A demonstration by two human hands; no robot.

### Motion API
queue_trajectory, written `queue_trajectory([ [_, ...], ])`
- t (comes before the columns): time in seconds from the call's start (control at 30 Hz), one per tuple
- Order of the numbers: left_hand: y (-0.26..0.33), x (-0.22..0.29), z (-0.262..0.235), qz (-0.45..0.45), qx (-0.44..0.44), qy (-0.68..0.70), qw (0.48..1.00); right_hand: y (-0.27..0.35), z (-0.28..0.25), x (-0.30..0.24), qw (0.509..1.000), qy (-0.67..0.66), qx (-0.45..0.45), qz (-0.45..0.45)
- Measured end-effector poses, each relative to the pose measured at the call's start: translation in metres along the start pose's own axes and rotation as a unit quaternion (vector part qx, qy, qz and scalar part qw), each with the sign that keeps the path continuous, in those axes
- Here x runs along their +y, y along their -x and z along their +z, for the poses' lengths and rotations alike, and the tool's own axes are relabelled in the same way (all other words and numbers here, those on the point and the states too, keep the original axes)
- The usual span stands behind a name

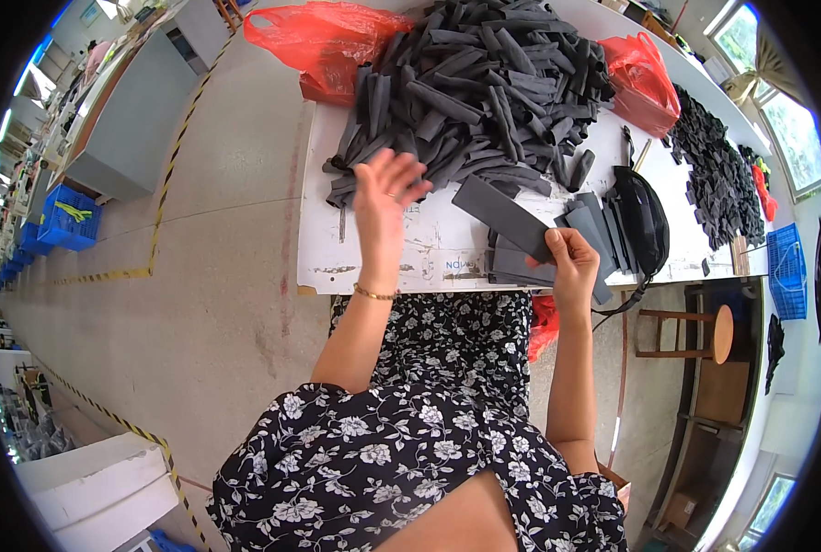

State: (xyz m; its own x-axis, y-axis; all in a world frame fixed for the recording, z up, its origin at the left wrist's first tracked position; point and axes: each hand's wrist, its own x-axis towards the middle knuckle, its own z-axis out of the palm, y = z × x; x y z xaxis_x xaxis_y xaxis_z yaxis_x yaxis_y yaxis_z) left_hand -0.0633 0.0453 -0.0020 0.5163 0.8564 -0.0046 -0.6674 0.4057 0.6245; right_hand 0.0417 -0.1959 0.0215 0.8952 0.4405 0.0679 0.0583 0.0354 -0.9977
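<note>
Right grip [572, 259] pinched the flat grey strip [505, 217] at its four-o'clock end, apt for seemingly light, pliable material, while left grip [382, 195] stood wide.

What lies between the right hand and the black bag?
In the head view, flat dark grey strips lie between the right hand and the black bag.

Wooden stool [723, 334], blue basket [786, 276] at far right, yellow-black floor tape [164, 189].
</note>
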Motion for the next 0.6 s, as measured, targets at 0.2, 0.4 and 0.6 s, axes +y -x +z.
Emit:
queue_trajectory([
  [0.2,0.031,-0.016,0.029,-0.11,-0.221,-0.211,0.946,-0.003,0.004,-0.003,0.998,0.048,-0.034,-0.021],
  [0.4,0.034,-0.018,0.027,-0.08,-0.136,-0.215,0.964,-0.004,0.009,-0.019,0.994,-0.053,-0.088,0.022],
  [0.6,0.037,-0.027,0.022,-0.092,-0.111,-0.1,0.985,-0.003,0.013,0.008,0.991,-0.105,-0.087,0.013],
])
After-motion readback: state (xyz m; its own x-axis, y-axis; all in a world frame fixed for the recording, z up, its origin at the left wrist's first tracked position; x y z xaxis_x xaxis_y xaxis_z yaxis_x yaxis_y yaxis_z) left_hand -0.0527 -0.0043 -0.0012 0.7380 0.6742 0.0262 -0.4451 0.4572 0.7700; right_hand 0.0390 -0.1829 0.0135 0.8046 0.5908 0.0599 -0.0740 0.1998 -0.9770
